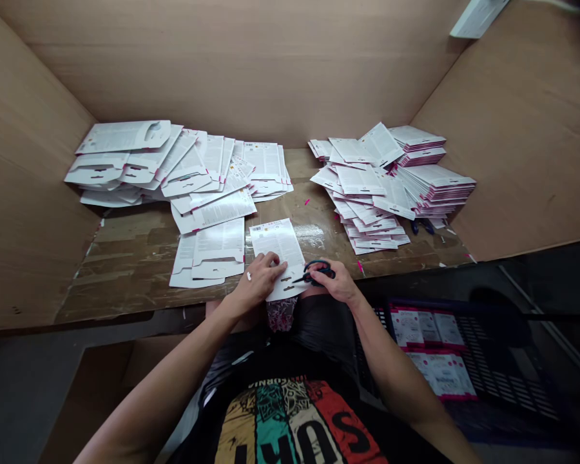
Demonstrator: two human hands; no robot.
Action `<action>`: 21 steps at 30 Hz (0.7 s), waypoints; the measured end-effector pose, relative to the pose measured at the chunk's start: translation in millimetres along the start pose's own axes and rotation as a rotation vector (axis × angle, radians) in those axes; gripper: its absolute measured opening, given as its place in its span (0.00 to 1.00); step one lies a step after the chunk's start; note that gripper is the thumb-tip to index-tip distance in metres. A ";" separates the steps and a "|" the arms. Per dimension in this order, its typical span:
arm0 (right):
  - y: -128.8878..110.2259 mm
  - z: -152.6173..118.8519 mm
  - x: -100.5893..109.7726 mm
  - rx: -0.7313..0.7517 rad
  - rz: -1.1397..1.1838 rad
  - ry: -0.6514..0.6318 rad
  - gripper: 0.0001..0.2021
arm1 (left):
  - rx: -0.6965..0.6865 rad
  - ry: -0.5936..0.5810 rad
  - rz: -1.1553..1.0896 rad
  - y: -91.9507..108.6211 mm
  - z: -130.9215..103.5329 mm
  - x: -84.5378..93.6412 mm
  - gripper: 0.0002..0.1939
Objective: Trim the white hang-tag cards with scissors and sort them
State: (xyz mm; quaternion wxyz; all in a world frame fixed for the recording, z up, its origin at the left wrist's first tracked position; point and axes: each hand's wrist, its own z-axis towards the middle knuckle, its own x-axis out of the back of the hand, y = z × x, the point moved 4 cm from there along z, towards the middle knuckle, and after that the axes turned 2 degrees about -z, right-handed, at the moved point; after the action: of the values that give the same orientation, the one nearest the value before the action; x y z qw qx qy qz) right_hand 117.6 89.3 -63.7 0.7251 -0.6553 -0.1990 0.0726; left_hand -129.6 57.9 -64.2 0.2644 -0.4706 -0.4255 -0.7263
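Note:
A white printed packet point(279, 243) lies at the front edge of the table, its slotted flap pointing toward me. My left hand point(260, 278) presses on its left side, fingers curled over the card. In my right hand point(337, 281) is a pair of dark scissors point(314, 273), their tip at the right side of the flap. A small white scrap sticks to the back of my left hand. Left of the packet, more white packets point(220, 248) with flaps overlap in a loose spread.
Piled packets point(362, 187) with pink edges stand at the back right, blue-handled tools point(423, 225) beside them. Cardboard walls point(270, 64) enclose the table point(130, 258). Below right, a dark blue crate point(502, 361) holds packets; a cardboard box point(101, 386) sits below left.

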 end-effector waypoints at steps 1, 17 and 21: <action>1.0 1.4 -0.4 -0.012 0.048 0.010 0.19 | 0.009 -0.010 -0.001 0.7 0.6 1.3 0.19; -0.8 14.6 -32.2 0.190 -0.016 0.174 0.17 | -0.008 -0.407 -0.192 59.4 14.3 30.3 0.08; -8.0 15.2 -33.5 0.244 -0.129 0.142 0.15 | -0.247 -0.699 -0.637 85.4 -30.8 42.4 0.12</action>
State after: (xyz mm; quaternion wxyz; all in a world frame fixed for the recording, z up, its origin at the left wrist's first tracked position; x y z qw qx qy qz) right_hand 80.0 90.0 -61.4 0.8147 -0.5516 -0.1787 0.0032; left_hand -94.4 -10.6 -0.1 -0.1875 -0.5605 -0.5224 -0.6146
